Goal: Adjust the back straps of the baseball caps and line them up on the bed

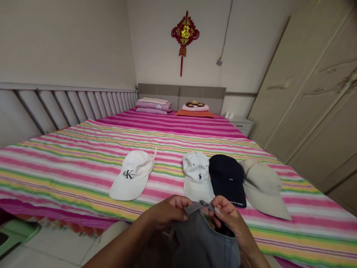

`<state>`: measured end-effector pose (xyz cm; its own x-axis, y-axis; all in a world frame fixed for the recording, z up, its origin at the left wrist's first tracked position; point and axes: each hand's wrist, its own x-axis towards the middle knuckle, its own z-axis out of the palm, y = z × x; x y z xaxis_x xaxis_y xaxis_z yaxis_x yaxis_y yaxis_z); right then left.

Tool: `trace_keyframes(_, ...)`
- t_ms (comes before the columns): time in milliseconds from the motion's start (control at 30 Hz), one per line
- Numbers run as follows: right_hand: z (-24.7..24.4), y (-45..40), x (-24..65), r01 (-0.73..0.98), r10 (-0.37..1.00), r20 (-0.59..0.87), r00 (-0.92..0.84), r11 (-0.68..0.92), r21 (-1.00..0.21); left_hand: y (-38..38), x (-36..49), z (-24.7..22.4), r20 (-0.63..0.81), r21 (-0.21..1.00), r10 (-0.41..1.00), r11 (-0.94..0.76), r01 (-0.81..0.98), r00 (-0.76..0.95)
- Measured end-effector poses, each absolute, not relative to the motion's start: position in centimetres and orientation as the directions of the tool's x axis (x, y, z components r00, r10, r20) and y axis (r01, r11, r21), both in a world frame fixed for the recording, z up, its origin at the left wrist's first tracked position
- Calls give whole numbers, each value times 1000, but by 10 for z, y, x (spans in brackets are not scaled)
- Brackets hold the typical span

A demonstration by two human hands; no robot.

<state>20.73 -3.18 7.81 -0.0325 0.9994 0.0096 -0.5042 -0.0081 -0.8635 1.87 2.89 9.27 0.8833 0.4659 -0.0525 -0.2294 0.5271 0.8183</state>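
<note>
A grey baseball cap (205, 242) is held low in front of me, its back opening and adjusting strap turned up. My left hand (171, 211) pinches the strap's left end between thumb and fingers. At the strap's right end, by the buckle, my right hand (224, 216) grips with thumb and fingertips. Just beyond my hands lies a white cap with a small dark blue logo (196, 173). A dark navy cap (227, 175) touches its right side, and a beige cap (262, 186) lies against the navy one. Farther left is a white cap with CK lettering (134, 175).
The bed (83, 160) has a striped sheet and a railing (83, 106) along its left. Folded purple bedding (153, 107) and a pink and orange stack (194, 109) sit by the headboard. A wardrobe (312, 93) stands right; a green stool (19, 234) is lower left.
</note>
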Motion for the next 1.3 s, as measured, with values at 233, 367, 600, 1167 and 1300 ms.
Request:
trace_keyframes(233,96,-44,205,-133,993,117,26,120,-984,18,36,97,-110,841,630,471,-266,769)
trace_keyframes(367,108,-50,203,253,939,343,-31,339,-906,15,37,96,-158,867,642,453,-205,750)
trace_keyframes(600,126,-58,203,680,715,617,-327,632,-372,9,38,99,-197,887,691,428,-174,695)
trace_keyframes(1167,110,-68,193,825,724,602,-336,534,-183,5,38,97,-127,973,749,220,-63,651)
trace_keyframes(1300,107,-64,191,590,941,337,-41,295,-752,3,37,94,-20,976,757,157,-152,653)
